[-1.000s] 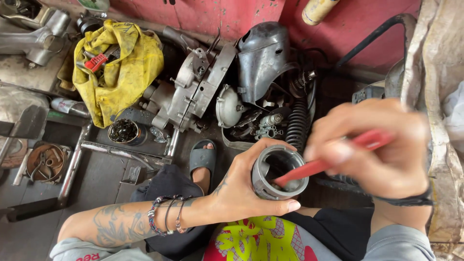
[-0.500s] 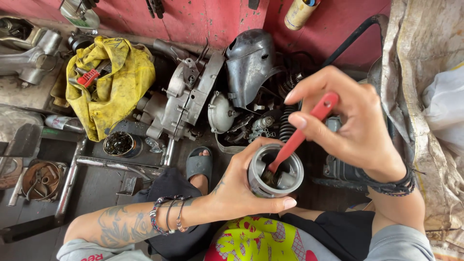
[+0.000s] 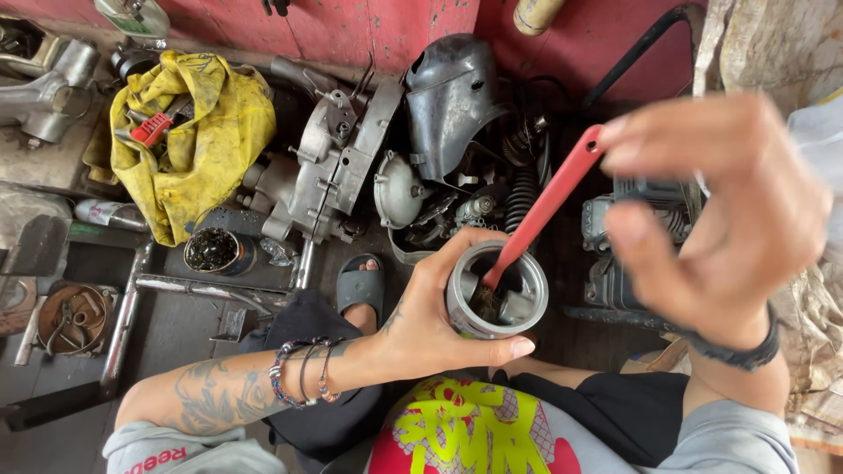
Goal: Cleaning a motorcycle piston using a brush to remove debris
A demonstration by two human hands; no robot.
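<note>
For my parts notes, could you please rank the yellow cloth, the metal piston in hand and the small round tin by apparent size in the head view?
1. yellow cloth
2. metal piston, though nearer the camera
3. small round tin

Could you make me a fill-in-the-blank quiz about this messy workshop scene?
1. The left hand grips a metal ____.
2. The right hand holds a brush with a ____ handle.
3. The brush tip is ____ the piston.
4. The cloth on the floor is ____.

Missing words: piston; red; inside; yellow

Red handle [image 3: 549, 204], grey metal piston [image 3: 497, 290], yellow rag [image 3: 198, 140], red wall [image 3: 351, 26], grey slipper [image 3: 361, 285]
</note>
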